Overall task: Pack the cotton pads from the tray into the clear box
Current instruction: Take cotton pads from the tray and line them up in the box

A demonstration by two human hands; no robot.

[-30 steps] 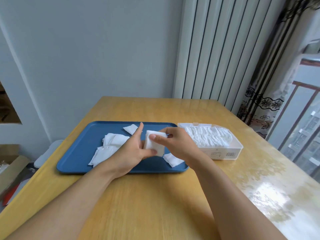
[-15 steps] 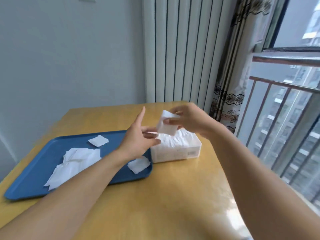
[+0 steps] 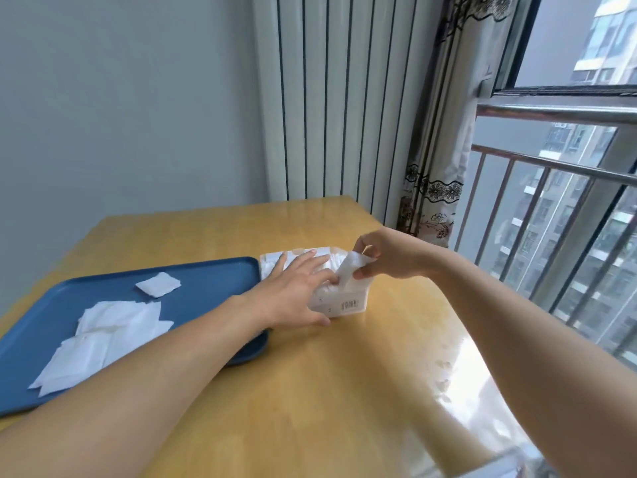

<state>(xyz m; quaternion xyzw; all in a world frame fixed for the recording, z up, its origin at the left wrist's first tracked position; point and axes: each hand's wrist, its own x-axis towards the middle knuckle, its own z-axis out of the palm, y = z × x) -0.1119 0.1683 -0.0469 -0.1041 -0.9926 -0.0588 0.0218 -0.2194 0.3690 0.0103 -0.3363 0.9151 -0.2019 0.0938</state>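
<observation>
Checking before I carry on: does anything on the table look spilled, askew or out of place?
Nothing spilled or damaged. The cotton pads left on the blue tray lie in a loose, skewed heap, with one pad apart. The right hand pinches a pad over the clear box.

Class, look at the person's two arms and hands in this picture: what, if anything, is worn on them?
Nothing shows on them. The left hand and right hand are bare, with no gloves, rings, watch or bracelet visible. Both forearms are uncovered as far as the picture's edge, so no sleeve appears.
</observation>
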